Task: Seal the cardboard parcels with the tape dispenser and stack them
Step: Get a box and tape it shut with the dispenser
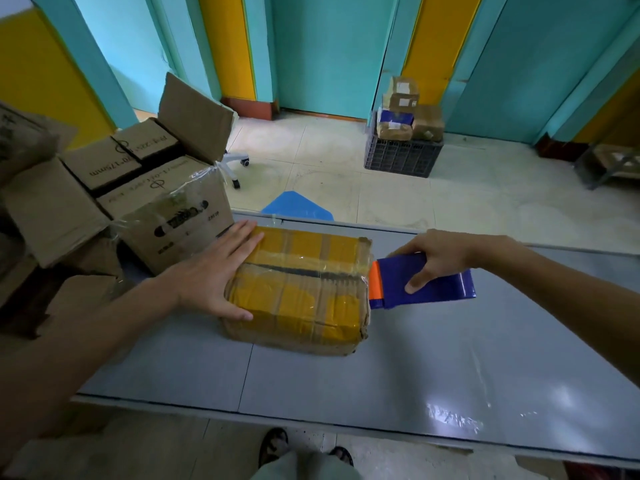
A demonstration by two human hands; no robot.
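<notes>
Tape [304,264] may tear crooked at the right end of the parcel [298,299] if I yank the tape dispenser [424,284] sideways, and the box could skid should my flat left hand [214,271] ease off. The parcel lies near the far edge of the table [346,386], under my spread left palm. My right hand [438,258], clamped round the tape dispenser, sits just right of it.

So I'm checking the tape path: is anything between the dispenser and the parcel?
Nothing visible. The tape dispenser, gripped by the right hand, has its orange end at the parcel's right edge; the left hand presses flat on the parcel's left end.
</notes>
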